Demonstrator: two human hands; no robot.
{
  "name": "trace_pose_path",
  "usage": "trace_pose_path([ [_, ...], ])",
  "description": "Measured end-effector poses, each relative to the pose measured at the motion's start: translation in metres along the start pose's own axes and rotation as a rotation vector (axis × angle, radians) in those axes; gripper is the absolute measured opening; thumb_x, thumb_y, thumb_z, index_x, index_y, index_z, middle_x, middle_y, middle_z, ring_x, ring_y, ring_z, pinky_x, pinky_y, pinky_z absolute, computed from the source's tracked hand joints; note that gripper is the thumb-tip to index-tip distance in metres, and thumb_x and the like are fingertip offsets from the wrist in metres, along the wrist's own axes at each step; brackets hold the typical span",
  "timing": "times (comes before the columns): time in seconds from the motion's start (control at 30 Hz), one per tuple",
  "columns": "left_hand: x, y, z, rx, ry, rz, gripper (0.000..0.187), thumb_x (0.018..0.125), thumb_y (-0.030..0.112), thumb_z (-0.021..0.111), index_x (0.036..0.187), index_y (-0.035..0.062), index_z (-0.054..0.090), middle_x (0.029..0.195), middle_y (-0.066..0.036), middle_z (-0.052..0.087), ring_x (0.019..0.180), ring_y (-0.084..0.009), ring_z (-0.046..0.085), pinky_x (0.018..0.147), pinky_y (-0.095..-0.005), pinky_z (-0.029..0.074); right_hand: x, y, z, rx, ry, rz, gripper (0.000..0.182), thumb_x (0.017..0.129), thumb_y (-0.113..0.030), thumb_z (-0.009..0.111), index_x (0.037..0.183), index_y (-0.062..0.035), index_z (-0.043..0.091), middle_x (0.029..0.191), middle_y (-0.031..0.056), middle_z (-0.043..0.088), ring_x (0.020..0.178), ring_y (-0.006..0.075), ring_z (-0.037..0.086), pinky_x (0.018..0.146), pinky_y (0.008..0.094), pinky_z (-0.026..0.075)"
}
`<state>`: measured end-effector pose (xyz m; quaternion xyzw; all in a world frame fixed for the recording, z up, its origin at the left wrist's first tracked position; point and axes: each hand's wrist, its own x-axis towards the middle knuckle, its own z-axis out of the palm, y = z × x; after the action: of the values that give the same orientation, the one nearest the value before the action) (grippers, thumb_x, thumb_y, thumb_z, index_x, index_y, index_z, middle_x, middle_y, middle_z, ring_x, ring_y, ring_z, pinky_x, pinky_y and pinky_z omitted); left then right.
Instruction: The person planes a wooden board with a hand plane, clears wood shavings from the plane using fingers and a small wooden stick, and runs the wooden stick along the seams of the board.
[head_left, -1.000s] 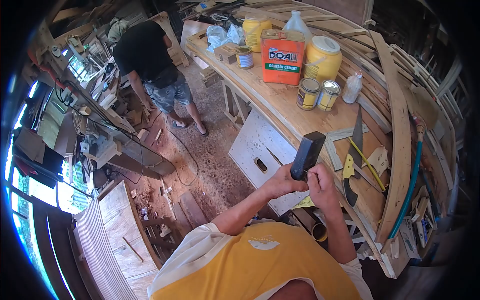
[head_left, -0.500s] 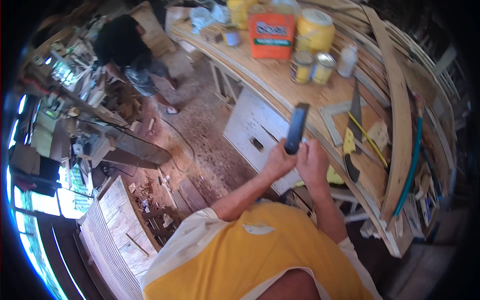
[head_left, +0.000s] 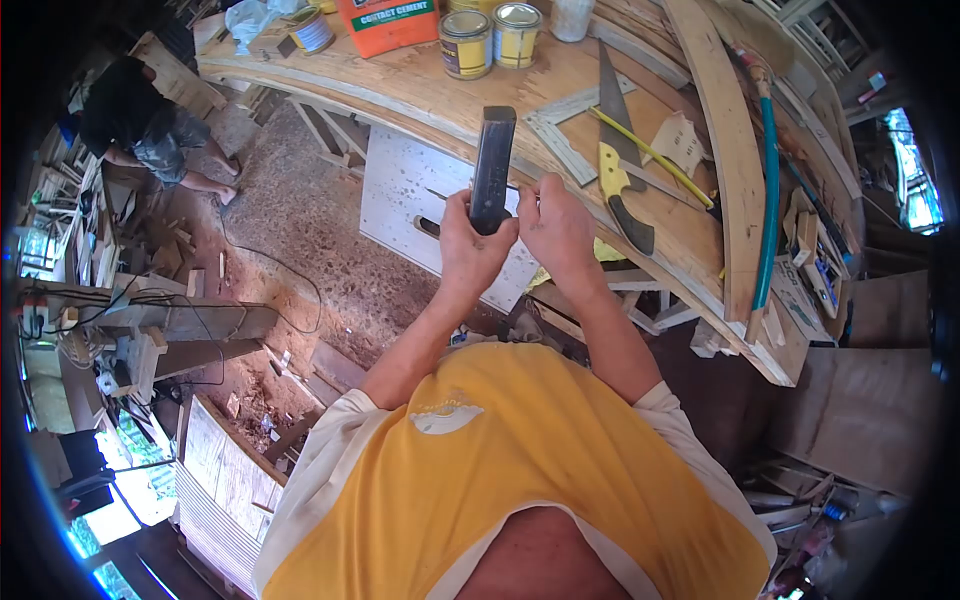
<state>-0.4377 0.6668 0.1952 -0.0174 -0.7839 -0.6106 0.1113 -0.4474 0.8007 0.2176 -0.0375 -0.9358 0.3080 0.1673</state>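
My left hand (head_left: 474,250) is wrapped round the lower end of a dark, bar-shaped object (head_left: 494,160) with a flat end, held upright over the bench's front edge. What kind of tool it is I cannot make out. Close beside it, my right hand (head_left: 560,232) is closed, thumb and fingertips pinched near the bar's right side. Whatever lies in that pinch is too small to name. To the right of my hands, a handsaw (head_left: 613,165) with a yellow and black handle lies on the wooden workbench (head_left: 400,85).
A contact cement tin (head_left: 392,25) and two small cans (head_left: 466,48) stand on the bench. Rightward lie a yellow folding rule (head_left: 655,158), a curved board (head_left: 725,130) and a teal hose (head_left: 768,210). Another person (head_left: 140,110) bends over at left. A cable (head_left: 318,300) crosses the floor.
My view has turned rightward and down, so the bench items appear further left. The bar is still in my left hand, now seen more upright; my right hand remains pinched beside it.
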Motion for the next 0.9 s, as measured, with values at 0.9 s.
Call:
trace_pose_path([
  [0.9, 0.033, -0.015, -0.038, -0.485, -0.501, -0.355, 0.027, 0.079, 0.004, 0.073, 0.104, -0.0010, 0.065, 0.083, 0.000, 0.063, 0.072, -0.0076, 0.057, 0.063, -0.0246, 0.045, 0.006, -0.015, -0.016, 0.446, -0.199, -0.232, 0.013, 0.097, -0.016, 0.061, 0.095, -0.0041, 0.056, 0.075, 0.0196, 0.066, 0.073, 0.0424, 0.066, 0.065, 0.0482, 0.051],
])
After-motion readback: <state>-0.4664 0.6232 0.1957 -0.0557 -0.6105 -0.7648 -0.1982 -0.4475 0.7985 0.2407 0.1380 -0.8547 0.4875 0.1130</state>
